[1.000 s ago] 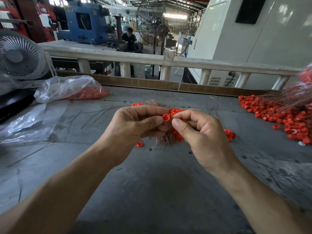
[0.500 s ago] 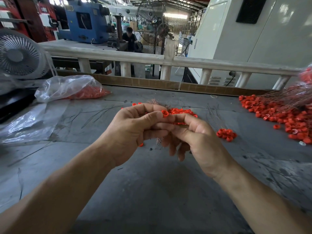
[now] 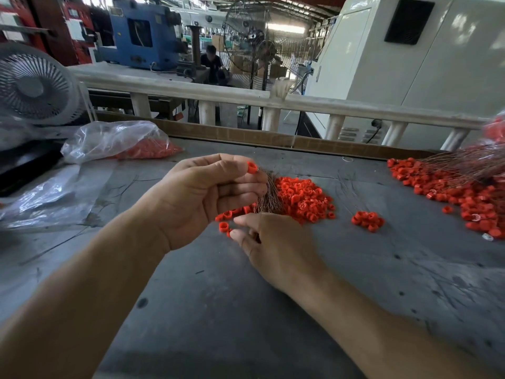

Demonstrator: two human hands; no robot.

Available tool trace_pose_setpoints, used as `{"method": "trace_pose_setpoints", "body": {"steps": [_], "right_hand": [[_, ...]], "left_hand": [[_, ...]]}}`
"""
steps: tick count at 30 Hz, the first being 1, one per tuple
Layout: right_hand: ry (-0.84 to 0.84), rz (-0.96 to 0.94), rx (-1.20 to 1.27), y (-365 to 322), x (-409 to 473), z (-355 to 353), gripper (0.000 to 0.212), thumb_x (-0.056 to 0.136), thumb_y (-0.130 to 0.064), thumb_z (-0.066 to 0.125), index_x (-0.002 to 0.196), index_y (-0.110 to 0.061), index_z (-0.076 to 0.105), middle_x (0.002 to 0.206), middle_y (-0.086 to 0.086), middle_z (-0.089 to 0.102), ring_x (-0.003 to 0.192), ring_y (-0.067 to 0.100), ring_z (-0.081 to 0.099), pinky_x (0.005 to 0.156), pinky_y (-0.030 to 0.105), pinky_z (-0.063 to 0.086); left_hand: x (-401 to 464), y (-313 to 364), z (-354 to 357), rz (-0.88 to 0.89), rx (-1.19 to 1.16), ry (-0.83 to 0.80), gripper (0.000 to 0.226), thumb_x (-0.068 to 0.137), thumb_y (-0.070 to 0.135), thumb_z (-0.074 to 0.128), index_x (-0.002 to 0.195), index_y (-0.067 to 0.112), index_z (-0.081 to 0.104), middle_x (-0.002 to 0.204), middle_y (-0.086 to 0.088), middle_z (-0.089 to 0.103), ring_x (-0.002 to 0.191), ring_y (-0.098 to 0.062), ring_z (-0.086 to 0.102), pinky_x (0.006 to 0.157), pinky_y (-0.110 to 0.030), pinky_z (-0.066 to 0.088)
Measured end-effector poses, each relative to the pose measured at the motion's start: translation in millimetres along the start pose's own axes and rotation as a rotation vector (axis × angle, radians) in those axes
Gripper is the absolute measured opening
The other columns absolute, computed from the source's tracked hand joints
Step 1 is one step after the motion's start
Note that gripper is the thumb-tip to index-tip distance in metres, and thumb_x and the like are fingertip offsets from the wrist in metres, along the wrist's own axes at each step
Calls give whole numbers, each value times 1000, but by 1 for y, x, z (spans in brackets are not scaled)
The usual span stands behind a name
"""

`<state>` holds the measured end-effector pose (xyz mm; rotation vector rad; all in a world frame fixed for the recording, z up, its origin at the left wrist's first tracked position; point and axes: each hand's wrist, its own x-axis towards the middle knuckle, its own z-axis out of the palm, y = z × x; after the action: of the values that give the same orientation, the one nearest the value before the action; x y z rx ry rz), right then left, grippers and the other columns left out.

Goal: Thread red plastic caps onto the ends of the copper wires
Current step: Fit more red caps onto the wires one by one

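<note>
Centre frame, the left hand is gripping the copper wires and pinching one red cap; the right hand, fingers curled, is pinching the wire ends. Finished capped wires are piling upper right; loose caps are waiting on the worktop, plenty left.

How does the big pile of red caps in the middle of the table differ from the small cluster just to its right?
The big pile holds many caps heaped together, while the small cluster has only a handful in a loose clump. The big pile lies against the copper wire bundle held in the left hand; the small cluster sits alone on the bare table. Both are the same loose red plastic caps.
</note>
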<state>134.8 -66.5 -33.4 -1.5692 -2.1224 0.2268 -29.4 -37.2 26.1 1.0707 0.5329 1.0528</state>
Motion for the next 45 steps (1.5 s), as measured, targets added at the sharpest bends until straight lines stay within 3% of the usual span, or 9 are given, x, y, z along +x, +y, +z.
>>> {"method": "trace_pose_setpoints", "body": {"steps": [5, 10, 12, 18, 21, 26, 30, 34, 45], "right_hand": [[50, -68, -40, -4, -2, 7, 26, 99, -47, 56, 118, -36, 69, 101, -9, 66, 95, 13, 63, 82, 36, 53], [100, -21, 110, 1, -3, 5, 3, 91, -35, 68, 93, -33, 67, 82, -17, 55, 75, 0, 55, 67, 18, 42], [106, -2, 229, 6, -5, -2, 9, 90, -26, 71, 88, -30, 64, 80, -15, 60, 71, 0, 56, 65, 15, 42], [291, 211, 521, 28, -4, -46, 17, 82, -9, 83, 79, -21, 72, 64, -3, 71, 52, 4, 63, 53, 20, 51], [358, 245, 606, 39, -5, -62, 20, 84, -3, 80, 78, -21, 74, 65, 2, 73, 59, 13, 69, 63, 36, 62], [391, 100, 715, 28, -10, -70, 19, 86, -3, 77, 83, -22, 77, 67, 2, 73, 60, 13, 70, 59, 24, 58], [401, 9, 593, 15, -13, -63, 16, 86, -13, 80, 86, -28, 78, 71, -10, 73, 67, 7, 70, 63, 23, 57], [424, -15, 472, 12, -16, -63, 10, 85, -16, 81, 89, -25, 80, 79, -18, 73, 79, 0, 69, 69, 10, 49], [439, -20, 475, 10, -17, -61, 13, 84, -10, 82, 91, -20, 82, 88, -13, 74, 90, -1, 69, 79, 10, 50]], "left_hand": [[1, -5, 1, -29, 6, 18, 23, 84, 12, 66, 102, -2, 69, 98, -23, 75, 85, -26, 76, 70, -27, 62], [2, -9, 0, -27, 0, 31, 31, 86, 11, 66, 110, -8, 65, 99, -23, 74, 85, -24, 76, 71, -27, 62], [2, -11, -1, -20, -1, 22, 31, 86, 12, 66, 110, -8, 64, 99, -23, 74, 84, -23, 76, 70, -27, 61], [2, -17, 1, 13, 32, 6, 29, 84, 14, 71, 106, -5, 65, 102, -24, 74, 86, -25, 76, 70, -27, 61], [1, -22, 3, 0, 41, -18, 32, 84, 14, 73, 109, -4, 65, 106, -26, 73, 88, -27, 76, 71, -29, 61], [1, -32, 11, -4, 122, 20, 31, 83, 13, 69, 108, -4, 64, 101, -25, 73, 86, -27, 75, 74, -31, 62], [1, -37, 15, 45, 169, 36, 30, 80, 14, 70, 104, -3, 66, 93, -22, 73, 83, -26, 75, 75, -32, 62], [-1, -40, 19, 115, 250, 46, 27, 79, 16, 71, 101, 1, 68, 90, -19, 75, 84, -26, 75, 76, -32, 62], [-2, -46, 26, 252, 413, 109, 19, 84, 7, 69, 101, -1, 68, 89, -22, 75, 84, -31, 75, 76, -34, 62]]}}
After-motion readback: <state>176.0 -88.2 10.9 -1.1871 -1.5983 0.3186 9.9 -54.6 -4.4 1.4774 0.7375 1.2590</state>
